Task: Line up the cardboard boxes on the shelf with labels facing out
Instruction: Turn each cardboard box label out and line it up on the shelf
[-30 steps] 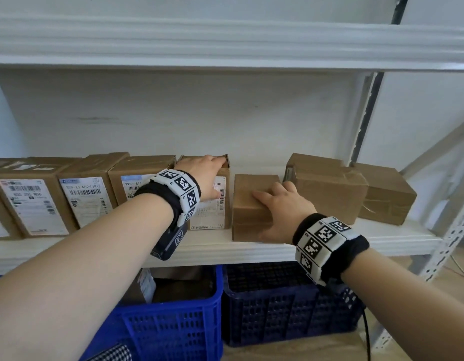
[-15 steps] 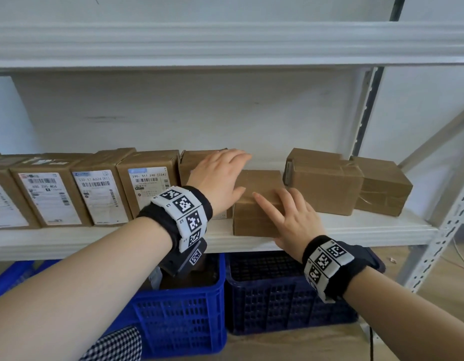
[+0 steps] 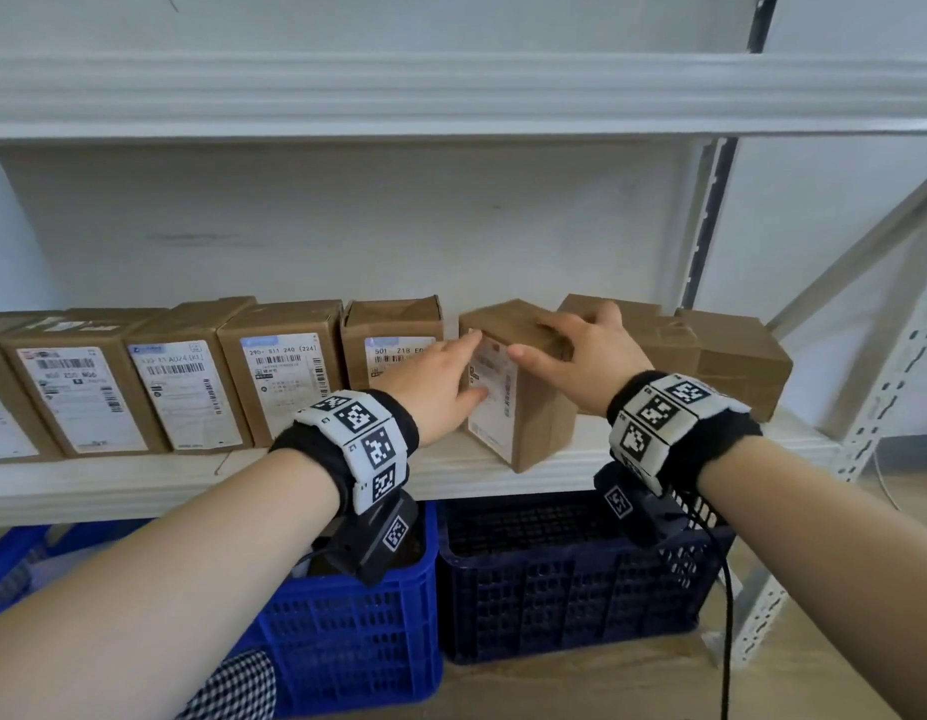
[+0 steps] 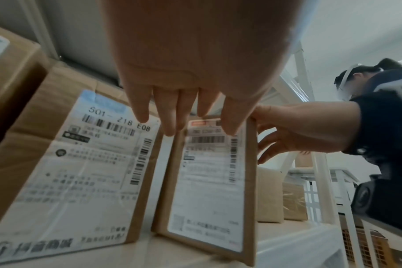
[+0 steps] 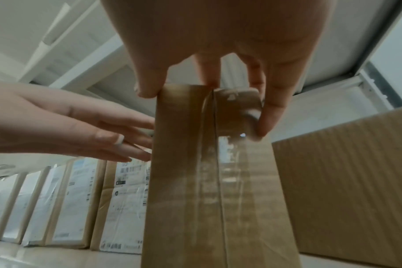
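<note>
The cardboard box stands upright on the shelf, turned at an angle, its white label facing front-left. My left hand lays straight fingers flat on that label, near its top in the left wrist view. My right hand grips the box's top, thumb on one side and fingers curled over the other. The taped side of the box fills the right wrist view. A small gap separates it from the labelled box on its left.
Several labelled boxes stand in a row to the left, labels out. Two plain brown boxes lie at the right behind my right hand. An upper shelf hangs overhead. Blue crates sit below. A shelf post stands at the right.
The box lay flat with a plain side out; now it stands upright with its label showing. My left hand left the neighbouring box for the label; my right hand shifted to the top.
</note>
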A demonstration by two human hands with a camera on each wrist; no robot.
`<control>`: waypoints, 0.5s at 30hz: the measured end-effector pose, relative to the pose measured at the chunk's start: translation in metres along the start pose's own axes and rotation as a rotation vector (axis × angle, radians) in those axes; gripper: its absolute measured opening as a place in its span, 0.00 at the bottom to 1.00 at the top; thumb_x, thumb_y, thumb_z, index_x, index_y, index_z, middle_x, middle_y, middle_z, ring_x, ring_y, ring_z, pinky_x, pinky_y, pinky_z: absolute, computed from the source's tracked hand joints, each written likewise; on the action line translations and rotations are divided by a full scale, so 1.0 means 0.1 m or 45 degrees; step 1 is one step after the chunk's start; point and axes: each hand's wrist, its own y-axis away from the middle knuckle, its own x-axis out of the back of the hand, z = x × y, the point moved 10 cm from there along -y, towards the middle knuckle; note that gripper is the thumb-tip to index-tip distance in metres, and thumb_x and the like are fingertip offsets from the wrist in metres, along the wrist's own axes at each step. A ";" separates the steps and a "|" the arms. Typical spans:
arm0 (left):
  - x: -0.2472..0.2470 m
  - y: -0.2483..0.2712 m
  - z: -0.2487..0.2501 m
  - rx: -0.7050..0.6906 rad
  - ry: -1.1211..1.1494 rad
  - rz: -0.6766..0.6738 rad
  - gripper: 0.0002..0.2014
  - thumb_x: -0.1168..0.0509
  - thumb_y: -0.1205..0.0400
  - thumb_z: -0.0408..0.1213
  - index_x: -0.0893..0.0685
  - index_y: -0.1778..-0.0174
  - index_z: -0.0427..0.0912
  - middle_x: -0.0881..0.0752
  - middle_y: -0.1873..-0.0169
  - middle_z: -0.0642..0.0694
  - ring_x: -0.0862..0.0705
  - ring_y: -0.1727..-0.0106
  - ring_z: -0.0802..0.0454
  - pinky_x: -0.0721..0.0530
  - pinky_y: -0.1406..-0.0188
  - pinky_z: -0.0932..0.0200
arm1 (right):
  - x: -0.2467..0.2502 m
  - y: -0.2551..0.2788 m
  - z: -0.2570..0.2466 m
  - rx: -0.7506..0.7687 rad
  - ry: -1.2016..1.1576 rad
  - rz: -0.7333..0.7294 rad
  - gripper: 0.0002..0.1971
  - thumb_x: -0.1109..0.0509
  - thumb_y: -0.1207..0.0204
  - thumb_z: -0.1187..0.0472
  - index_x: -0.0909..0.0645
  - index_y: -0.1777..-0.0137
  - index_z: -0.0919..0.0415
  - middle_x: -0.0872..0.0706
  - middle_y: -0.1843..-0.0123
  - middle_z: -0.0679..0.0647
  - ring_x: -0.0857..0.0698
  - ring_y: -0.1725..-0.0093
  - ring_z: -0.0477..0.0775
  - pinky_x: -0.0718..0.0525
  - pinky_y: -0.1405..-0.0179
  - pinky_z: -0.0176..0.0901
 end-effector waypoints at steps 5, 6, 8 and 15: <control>-0.15 -0.01 0.08 -0.048 -0.009 -0.074 0.29 0.45 0.14 0.43 0.48 0.17 0.48 0.31 0.23 0.43 0.28 0.26 0.45 0.27 0.30 0.51 | -0.02 0.03 -0.01 0.021 0.098 0.017 0.35 0.37 0.28 0.35 0.37 0.22 0.46 0.34 0.29 0.59 0.25 0.32 0.62 0.20 0.35 0.53; -0.13 -0.01 0.07 -0.050 -0.017 -0.058 0.29 0.46 0.14 0.43 0.47 0.18 0.48 0.31 0.23 0.43 0.28 0.26 0.45 0.27 0.30 0.51 | -0.01 0.04 0.00 0.009 0.116 0.024 0.36 0.37 0.29 0.33 0.36 0.23 0.47 0.34 0.29 0.59 0.25 0.31 0.61 0.19 0.36 0.53; -0.05 -0.03 0.03 -0.039 -0.022 0.000 0.28 0.46 0.14 0.42 0.46 0.18 0.48 0.33 0.22 0.43 0.31 0.23 0.46 0.30 0.27 0.50 | 0.02 0.03 -0.03 -0.013 0.178 0.039 0.42 0.37 0.35 0.27 0.34 0.24 0.49 0.33 0.29 0.58 0.25 0.32 0.59 0.18 0.41 0.51; 0.39 -0.10 -0.21 -0.023 -0.163 0.337 0.25 0.46 0.14 0.39 0.40 0.19 0.44 0.38 0.19 0.45 0.38 0.19 0.47 0.40 0.20 0.51 | -0.04 -0.05 -0.14 -0.067 0.229 0.013 0.35 0.32 0.32 0.39 0.34 0.28 0.54 0.27 0.34 0.59 0.28 0.34 0.61 0.20 0.46 0.53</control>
